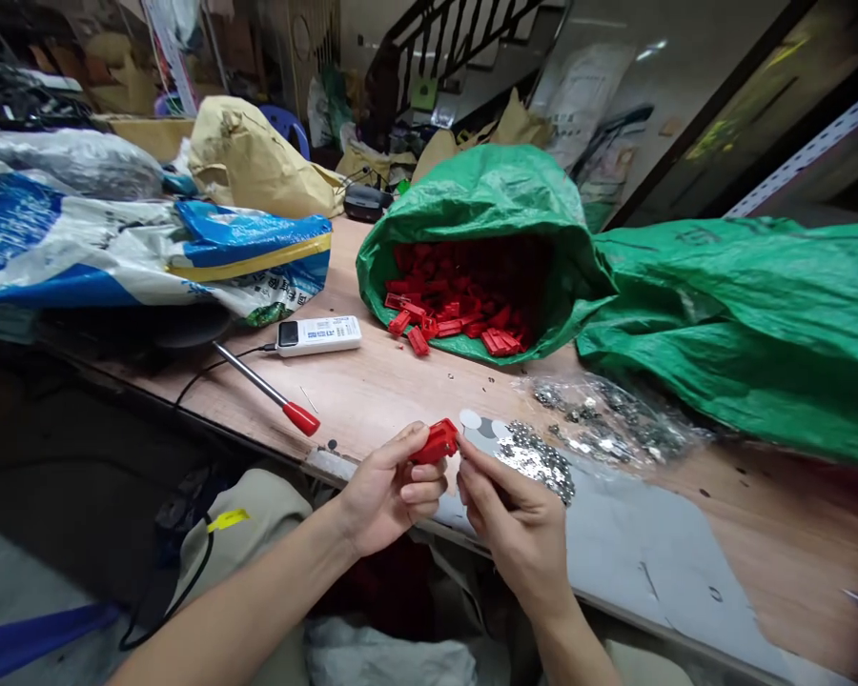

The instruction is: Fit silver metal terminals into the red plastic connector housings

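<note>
My left hand [400, 491] grips a small red plastic housing [436, 443] between thumb and fingers, above the table's front edge. My right hand [511, 510] is closed in a pinch at the right end of that housing; whatever its fingertips hold is too small to name. Just beyond the right hand lies a pile of small shiny metal parts [540, 462] on a grey sheet [636, 534]. More red plastic pieces [458, 295] fill the mouth of a green woven sack [486, 186], a few of them spilling onto the table.
A red-handled metal rod [268, 391] lies left of my hands, near a white power bank [319, 335] with a cable. A clear plastic bag of metal parts [607, 414] sits at right, before another green sack [744, 324]. A blue-white bag [150, 248] stands at left.
</note>
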Tool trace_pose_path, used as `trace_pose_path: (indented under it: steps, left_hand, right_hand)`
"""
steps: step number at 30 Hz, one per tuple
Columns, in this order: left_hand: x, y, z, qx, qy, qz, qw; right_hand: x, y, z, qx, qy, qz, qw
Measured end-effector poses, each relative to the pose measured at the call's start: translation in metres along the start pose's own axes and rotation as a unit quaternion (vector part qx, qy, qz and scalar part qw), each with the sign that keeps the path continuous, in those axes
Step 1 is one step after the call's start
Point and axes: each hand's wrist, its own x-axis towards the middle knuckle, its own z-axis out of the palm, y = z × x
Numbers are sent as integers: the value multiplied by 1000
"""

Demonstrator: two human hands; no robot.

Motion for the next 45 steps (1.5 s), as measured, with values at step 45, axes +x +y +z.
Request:
trace_pose_path:
  steps: [45]
  left_hand:
    - [15, -24, -12, 614, 89, 240, 747]
  right_hand:
    - [121, 30, -115, -585, 139, 223, 768]
